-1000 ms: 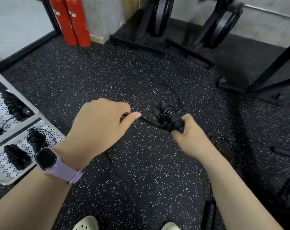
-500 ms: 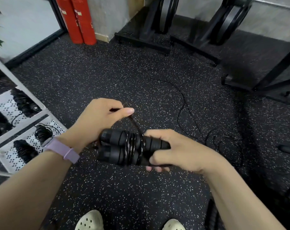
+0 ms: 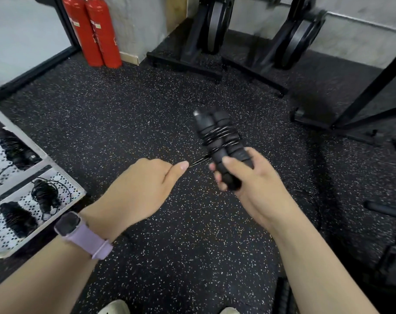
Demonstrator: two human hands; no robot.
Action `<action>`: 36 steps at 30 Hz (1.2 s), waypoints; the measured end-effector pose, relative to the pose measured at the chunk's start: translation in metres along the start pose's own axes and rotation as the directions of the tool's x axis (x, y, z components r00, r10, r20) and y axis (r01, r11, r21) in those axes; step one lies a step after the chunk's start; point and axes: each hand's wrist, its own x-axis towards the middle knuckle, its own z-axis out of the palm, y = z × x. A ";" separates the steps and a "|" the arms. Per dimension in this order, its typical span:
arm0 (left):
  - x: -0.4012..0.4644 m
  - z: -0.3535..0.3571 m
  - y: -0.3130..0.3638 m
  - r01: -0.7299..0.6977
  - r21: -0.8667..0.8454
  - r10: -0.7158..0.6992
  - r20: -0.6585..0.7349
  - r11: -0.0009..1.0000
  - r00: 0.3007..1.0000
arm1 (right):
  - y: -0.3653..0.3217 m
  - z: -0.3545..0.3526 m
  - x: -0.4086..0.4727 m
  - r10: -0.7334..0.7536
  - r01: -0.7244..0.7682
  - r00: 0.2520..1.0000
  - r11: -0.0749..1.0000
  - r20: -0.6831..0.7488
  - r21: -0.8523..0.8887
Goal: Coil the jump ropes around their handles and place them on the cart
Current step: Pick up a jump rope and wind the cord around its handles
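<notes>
My right hand (image 3: 251, 180) grips the lower ends of two black jump rope handles (image 3: 215, 134), held side by side and pointing up and away. Several turns of thin black rope wrap their middle. From the wraps a taut stretch of rope (image 3: 198, 161) runs left into my left hand (image 3: 142, 186), which pinches it between thumb and curled fingers. A purple watch sits on my left wrist. The white perforated cart (image 3: 79, 189) stands at the far left, with coiled black jump ropes (image 3: 45, 196) on its shelves.
Loose black rope (image 3: 305, 196) lies on the speckled rubber floor to my right. Two red fire extinguishers (image 3: 95, 30) stand by the far wall. Black weight racks with plates (image 3: 215, 30) and a black frame (image 3: 362, 103) fill the back and right.
The handles swung from lying sideways in front of me to pointing up and away. My left hand moved down and left, pulling the rope taut; more rope is wrapped on.
</notes>
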 end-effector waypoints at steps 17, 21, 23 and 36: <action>-0.003 -0.009 -0.007 -0.316 0.370 0.433 -0.295 0.874 0.852 | 0.016 0.012 0.002 0.247 -0.008 0.966 0.307 0.072 -0.952; -0.001 -0.006 -0.008 -0.300 0.287 0.382 -0.294 0.910 0.876 | 0.016 0.040 -0.010 0.335 0.105 0.910 0.379 0.243 -0.919; 0.003 -0.005 -0.014 -0.234 0.155 0.270 -0.282 0.960 0.921 | 0.010 0.044 -0.016 0.319 0.094 0.906 0.489 0.278 -0.867; 0.009 0.000 -0.010 0.097 -0.484 -0.122 -0.020 0.869 0.992 | -0.006 0.026 -0.015 0.028 -0.013 0.979 0.997 0.200 -0.076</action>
